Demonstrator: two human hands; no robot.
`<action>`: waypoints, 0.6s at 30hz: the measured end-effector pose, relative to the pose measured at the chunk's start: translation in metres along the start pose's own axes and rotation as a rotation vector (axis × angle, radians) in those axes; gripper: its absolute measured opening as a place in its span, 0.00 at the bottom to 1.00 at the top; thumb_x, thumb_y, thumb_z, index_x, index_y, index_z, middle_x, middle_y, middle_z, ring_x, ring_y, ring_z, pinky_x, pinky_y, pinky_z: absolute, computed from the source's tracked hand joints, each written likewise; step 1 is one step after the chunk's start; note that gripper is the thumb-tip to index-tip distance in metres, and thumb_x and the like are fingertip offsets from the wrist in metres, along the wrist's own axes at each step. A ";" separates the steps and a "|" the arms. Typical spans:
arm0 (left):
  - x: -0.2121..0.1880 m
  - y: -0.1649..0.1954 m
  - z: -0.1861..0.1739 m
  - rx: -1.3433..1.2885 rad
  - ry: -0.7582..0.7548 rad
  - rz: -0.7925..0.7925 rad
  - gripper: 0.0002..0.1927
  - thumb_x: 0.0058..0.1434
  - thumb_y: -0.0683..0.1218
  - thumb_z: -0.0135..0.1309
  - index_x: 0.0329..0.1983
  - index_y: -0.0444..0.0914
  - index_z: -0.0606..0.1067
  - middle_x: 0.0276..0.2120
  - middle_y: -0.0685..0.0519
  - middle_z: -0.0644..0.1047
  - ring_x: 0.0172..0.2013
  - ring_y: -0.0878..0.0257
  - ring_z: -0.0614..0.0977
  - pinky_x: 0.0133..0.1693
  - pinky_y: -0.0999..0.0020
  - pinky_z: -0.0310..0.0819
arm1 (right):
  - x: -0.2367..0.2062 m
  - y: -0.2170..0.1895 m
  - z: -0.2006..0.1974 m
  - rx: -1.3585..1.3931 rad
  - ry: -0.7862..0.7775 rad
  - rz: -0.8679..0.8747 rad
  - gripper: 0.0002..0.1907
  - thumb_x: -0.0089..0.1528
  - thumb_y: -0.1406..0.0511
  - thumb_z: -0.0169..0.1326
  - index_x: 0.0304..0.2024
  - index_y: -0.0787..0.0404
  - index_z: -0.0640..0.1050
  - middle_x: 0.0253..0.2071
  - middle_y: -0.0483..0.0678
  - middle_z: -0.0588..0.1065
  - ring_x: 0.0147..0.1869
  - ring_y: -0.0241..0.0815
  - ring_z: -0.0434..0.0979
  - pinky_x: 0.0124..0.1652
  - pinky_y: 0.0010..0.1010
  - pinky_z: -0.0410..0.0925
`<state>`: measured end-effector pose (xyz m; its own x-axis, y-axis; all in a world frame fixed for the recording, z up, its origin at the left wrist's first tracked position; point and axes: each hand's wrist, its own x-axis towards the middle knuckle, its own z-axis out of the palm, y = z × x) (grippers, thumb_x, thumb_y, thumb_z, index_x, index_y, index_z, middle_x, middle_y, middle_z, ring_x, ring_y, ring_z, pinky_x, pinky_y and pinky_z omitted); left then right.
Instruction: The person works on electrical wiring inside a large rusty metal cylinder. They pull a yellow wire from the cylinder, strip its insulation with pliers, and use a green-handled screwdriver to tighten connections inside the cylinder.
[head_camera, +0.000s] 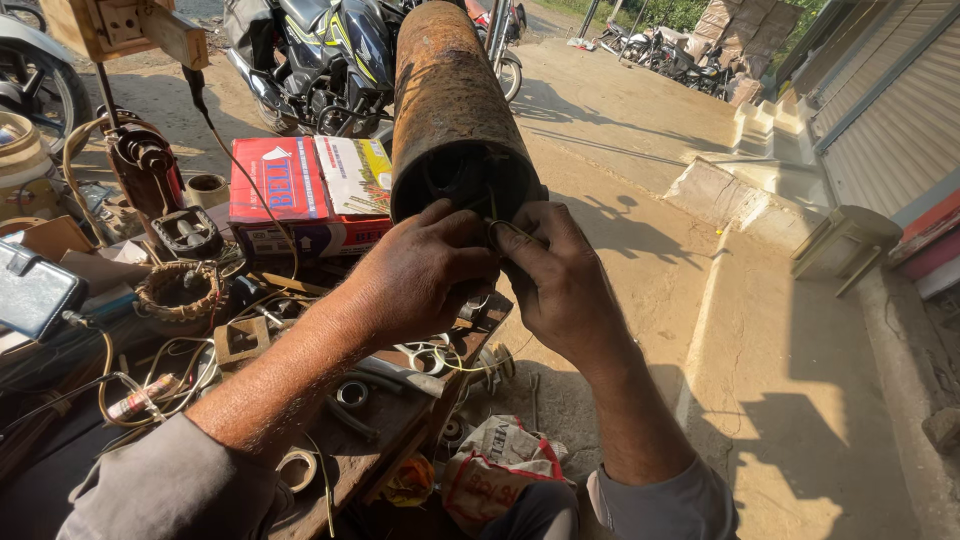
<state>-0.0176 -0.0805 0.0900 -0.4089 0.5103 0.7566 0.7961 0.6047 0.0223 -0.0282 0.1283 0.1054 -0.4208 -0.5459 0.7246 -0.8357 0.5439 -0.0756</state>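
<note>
Both hands, left hand (420, 275) and right hand (555, 275), meet at the open near mouth of the rusty cylinder (450, 100), fingers pinched together on thin wires (497, 222) there, its long axis running away from the cluttered bench (390, 430).

I see both hands, left hand (420, 275) & right hand (555, 280), pinching thin wire, possibly green, at the open end of a rusty cylinder (450, 100) above a cluttered workbench (370, 440); motorcycle (320, 55) behind.
</note>
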 end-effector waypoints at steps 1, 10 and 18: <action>-0.002 -0.002 0.000 0.079 0.011 0.029 0.09 0.50 0.45 0.61 0.36 0.43 0.82 0.43 0.49 0.74 0.48 0.48 0.74 0.46 0.53 0.71 | 0.002 0.000 0.002 -0.051 -0.021 -0.013 0.18 0.58 0.74 0.61 0.51 0.62 0.81 0.49 0.52 0.73 0.51 0.52 0.78 0.48 0.38 0.75; -0.007 -0.010 0.006 0.313 -0.063 0.067 0.08 0.54 0.49 0.59 0.36 0.47 0.84 0.47 0.52 0.72 0.49 0.53 0.71 0.46 0.57 0.66 | 0.012 0.021 -0.001 -0.013 -0.173 -0.083 0.11 0.56 0.74 0.62 0.41 0.64 0.81 0.43 0.52 0.75 0.46 0.53 0.79 0.43 0.40 0.74; 0.004 0.000 0.001 -0.241 0.137 -0.354 0.11 0.62 0.42 0.59 0.46 0.33 0.76 0.39 0.41 0.76 0.41 0.41 0.80 0.39 0.50 0.75 | 0.003 0.019 0.034 -0.166 0.332 -0.023 0.07 0.59 0.73 0.64 0.39 0.66 0.79 0.40 0.50 0.75 0.43 0.48 0.79 0.41 0.38 0.74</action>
<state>-0.0196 -0.0779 0.0928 -0.6245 0.2023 0.7544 0.7060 0.5594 0.4344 -0.0571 0.1149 0.0831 -0.2425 -0.3375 0.9096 -0.7639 0.6444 0.0354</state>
